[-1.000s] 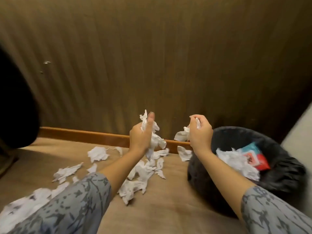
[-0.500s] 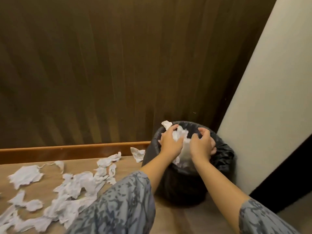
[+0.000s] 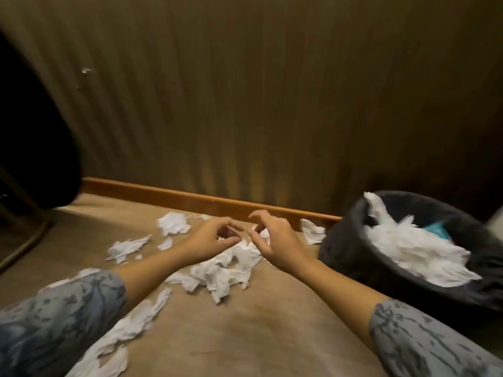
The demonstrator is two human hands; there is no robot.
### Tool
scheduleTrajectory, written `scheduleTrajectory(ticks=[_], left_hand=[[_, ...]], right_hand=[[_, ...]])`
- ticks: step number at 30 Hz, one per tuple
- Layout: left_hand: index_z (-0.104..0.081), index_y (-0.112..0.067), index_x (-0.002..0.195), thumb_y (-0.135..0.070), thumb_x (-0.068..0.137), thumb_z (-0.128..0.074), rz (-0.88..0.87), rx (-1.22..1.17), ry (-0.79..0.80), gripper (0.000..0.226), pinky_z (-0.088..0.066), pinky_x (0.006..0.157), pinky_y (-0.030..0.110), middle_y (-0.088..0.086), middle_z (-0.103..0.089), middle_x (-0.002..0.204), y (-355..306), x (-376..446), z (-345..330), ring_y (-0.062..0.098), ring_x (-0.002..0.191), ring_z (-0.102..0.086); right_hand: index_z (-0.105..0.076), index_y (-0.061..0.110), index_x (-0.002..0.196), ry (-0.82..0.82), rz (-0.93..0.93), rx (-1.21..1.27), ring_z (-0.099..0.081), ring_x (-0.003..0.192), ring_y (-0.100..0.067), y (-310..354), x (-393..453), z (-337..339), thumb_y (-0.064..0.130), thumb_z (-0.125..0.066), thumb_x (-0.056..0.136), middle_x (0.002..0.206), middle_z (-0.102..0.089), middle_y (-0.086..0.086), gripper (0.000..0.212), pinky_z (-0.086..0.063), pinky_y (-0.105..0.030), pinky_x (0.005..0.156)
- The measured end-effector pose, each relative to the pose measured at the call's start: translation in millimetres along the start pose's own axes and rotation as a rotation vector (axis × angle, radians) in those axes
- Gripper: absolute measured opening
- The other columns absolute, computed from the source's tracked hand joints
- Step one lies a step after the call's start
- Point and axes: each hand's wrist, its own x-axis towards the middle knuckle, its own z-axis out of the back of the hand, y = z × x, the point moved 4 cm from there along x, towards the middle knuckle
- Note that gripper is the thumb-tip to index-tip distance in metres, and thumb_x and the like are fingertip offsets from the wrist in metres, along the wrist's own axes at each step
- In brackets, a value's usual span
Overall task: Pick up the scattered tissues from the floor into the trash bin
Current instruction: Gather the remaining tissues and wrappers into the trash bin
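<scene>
Since both hands hang empty with fingers loosely spread, the big heap of crumpled white tissues (image 3: 228, 270) sits right under them on the tan carpet floor (image 3: 272, 322), stretching from near-left to far-right. Left hand (image 3: 211, 239) and right hand (image 3: 277, 240) look about equally close. The round black-lined trash bin (image 3: 351, 240), already stuffed with tissue, stands to the right, nothing blocking.
</scene>
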Motion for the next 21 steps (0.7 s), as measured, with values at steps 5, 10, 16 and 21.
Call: scheduleTrajectory(ticks=[5,10,16,21], left_hand=[[-0.069,-0.023,0.099,-0.026,0.087,-0.068,0.312,-0.051,-0.152,0.013,-0.054,0.075,0.024,-0.002,-0.074,0.090,109,-143,58,0.007,0.085,-0.070],[-0.066,-0.016,0.098,-0.011,0.090,-0.062,0.659,-0.163,-0.456,0.010,-0.053,0.068,0.025,0.008,-0.069,0.093,210,-280,42,0.022,0.089,-0.066],[-0.063,-0.021,0.101,-0.008,0.080,-0.072,0.826,0.047,-0.594,0.027,-0.045,0.092,0.034,0.013,-0.058,0.117,273,-370,25,0.032,0.114,-0.055],[-0.058,-0.025,0.124,-0.063,0.063,-0.074,0.827,0.175,-0.745,0.073,-0.017,0.115,0.043,0.007,-0.022,0.156,283,-372,30,0.026,0.146,-0.012]], right_hand=[[-0.048,0.026,0.131,0.368,0.197,-0.034,-0.063,0.092,-0.021,77,7,-103,0.042,-0.053,0.096,0.101,-0.070,0.002,0.038,-0.050,-0.035,0.079],[-0.036,0.022,0.142,0.653,0.188,-0.047,-0.054,0.116,-0.027,119,-9,-196,0.040,-0.057,0.094,0.132,-0.056,-0.009,0.055,-0.047,-0.039,0.093],[-0.018,0.033,0.151,0.936,-0.020,-0.171,-0.011,0.147,-0.039,120,-52,-295,0.056,-0.062,0.086,0.161,-0.006,-0.013,0.082,-0.028,-0.055,0.113],[-0.005,0.048,0.151,0.914,-0.102,-0.176,0.014,0.146,-0.045,123,-59,-342,0.080,-0.064,0.064,0.161,0.021,-0.009,0.109,-0.008,-0.070,0.110]])
